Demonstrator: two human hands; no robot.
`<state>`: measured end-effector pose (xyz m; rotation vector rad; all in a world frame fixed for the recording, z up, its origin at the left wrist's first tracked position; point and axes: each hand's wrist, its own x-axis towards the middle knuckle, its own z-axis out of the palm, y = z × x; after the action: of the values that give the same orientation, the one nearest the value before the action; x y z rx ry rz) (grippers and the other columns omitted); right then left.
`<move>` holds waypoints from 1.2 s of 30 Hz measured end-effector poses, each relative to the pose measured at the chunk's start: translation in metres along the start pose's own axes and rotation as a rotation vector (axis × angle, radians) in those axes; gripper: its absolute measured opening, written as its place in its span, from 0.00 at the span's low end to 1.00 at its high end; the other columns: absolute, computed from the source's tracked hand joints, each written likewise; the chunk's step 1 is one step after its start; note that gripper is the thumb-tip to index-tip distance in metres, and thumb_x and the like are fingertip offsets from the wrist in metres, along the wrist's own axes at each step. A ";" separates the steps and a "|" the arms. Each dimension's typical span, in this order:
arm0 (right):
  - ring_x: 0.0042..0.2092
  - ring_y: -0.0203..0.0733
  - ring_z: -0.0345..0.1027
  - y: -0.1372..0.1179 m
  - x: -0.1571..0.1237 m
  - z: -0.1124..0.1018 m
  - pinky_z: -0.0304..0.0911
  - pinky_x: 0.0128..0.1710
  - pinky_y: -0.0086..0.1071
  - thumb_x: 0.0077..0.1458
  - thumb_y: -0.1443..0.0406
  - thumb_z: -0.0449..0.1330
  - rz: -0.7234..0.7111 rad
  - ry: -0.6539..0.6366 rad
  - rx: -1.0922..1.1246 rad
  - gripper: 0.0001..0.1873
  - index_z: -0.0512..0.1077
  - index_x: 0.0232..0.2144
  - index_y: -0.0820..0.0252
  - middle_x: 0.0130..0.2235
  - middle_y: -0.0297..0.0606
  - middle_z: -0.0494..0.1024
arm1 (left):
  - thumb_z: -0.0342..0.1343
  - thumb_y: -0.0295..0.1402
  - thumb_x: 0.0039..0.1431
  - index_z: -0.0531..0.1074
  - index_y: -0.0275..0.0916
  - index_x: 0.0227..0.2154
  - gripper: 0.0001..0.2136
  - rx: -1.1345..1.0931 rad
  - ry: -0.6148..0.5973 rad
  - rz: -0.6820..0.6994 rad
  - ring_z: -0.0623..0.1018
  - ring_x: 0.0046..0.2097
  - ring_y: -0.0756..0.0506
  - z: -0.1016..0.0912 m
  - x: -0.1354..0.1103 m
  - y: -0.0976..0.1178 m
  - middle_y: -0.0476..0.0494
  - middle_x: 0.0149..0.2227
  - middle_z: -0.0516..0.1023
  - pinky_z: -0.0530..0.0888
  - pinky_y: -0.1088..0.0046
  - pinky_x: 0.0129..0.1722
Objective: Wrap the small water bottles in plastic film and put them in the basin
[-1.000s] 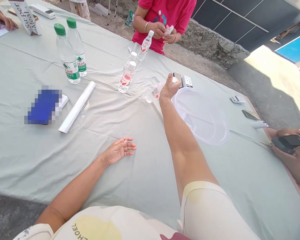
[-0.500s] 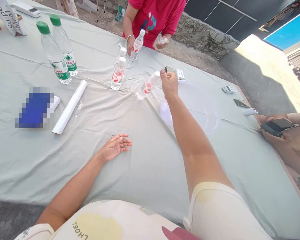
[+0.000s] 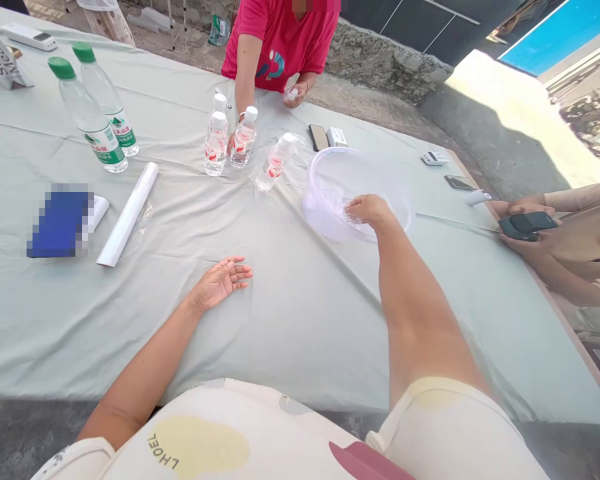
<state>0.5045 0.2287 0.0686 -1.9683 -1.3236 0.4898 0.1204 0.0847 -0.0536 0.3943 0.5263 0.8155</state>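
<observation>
Plastic basin (image 3: 323, 223) beneath right grip (image 3: 370, 209)

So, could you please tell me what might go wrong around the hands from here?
The right hand is at the clear basin, so a bump might slide or tip it. If it slid away, it might push the phone just beyond. A co-worker's arm reaches in behind the white-capped bottles, so a nudge could knock one into another.
</observation>
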 end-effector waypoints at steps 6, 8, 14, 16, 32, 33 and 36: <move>0.29 0.34 0.67 -0.028 -0.078 -0.006 0.67 0.31 0.32 0.52 0.64 0.62 -0.104 0.124 0.511 0.06 0.68 0.31 0.56 0.31 0.32 0.72 | 0.62 0.35 0.61 0.76 0.37 0.46 0.12 0.048 0.017 0.020 0.81 0.47 0.42 0.002 -0.003 0.001 0.39 0.43 0.82 0.75 0.65 0.46; 0.30 0.35 0.67 -0.035 -0.127 0.006 0.66 0.30 0.32 0.52 0.56 0.65 -0.226 0.004 0.645 0.12 0.66 0.32 0.53 0.32 0.32 0.72 | 0.61 0.36 0.62 0.77 0.37 0.45 0.12 0.113 0.036 0.007 0.81 0.47 0.42 0.010 -0.005 -0.001 0.37 0.43 0.83 0.75 0.64 0.48; 0.27 0.38 0.64 -0.026 -0.272 0.076 0.63 0.25 0.34 0.49 0.43 0.65 -0.199 -0.391 0.913 0.24 0.63 0.28 0.52 0.27 0.32 0.69 | 0.57 0.54 0.60 0.78 0.33 0.41 0.25 0.087 -0.157 -0.248 0.81 0.41 0.40 0.055 -0.016 -0.020 0.34 0.40 0.82 0.76 0.61 0.43; 0.25 0.36 0.61 -0.019 -0.301 0.093 0.61 0.23 0.32 0.47 0.45 0.66 -0.081 -0.403 1.050 0.23 0.63 0.27 0.53 0.25 0.30 0.67 | 0.61 0.51 0.58 0.77 0.33 0.37 0.22 0.044 -0.159 -0.224 0.80 0.35 0.45 0.063 -0.019 -0.026 0.39 0.34 0.82 0.76 0.67 0.37; 0.41 0.41 0.77 0.035 -0.320 0.065 0.73 0.37 0.33 0.50 0.44 0.65 0.499 -0.162 1.046 0.24 0.71 0.40 0.53 0.41 0.38 0.79 | 0.67 0.36 0.55 0.69 0.47 0.53 0.23 0.322 0.169 0.111 0.83 0.36 0.47 0.038 -0.093 0.011 0.44 0.51 0.79 0.77 0.78 0.24; 0.43 0.43 0.77 0.029 -0.317 0.068 0.74 0.38 0.35 0.52 0.43 0.63 0.522 -0.206 1.046 0.26 0.70 0.43 0.53 0.44 0.39 0.79 | 0.66 0.36 0.56 0.68 0.48 0.56 0.25 0.331 0.140 0.108 0.83 0.36 0.47 0.040 -0.096 0.010 0.44 0.52 0.78 0.77 0.78 0.24; 0.44 0.47 0.78 0.007 -0.315 0.082 0.75 0.39 0.41 0.55 0.39 0.58 0.601 -0.583 1.077 0.33 0.66 0.53 0.53 0.48 0.44 0.79 | 0.65 0.37 0.57 0.62 0.52 0.63 0.31 0.365 0.066 0.108 0.83 0.37 0.47 0.044 -0.103 0.010 0.43 0.55 0.77 0.78 0.77 0.23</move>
<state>0.3287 -0.0323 -0.0152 -1.2452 -0.4590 1.7320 0.0818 0.0062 0.0163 0.7380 0.7229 0.8389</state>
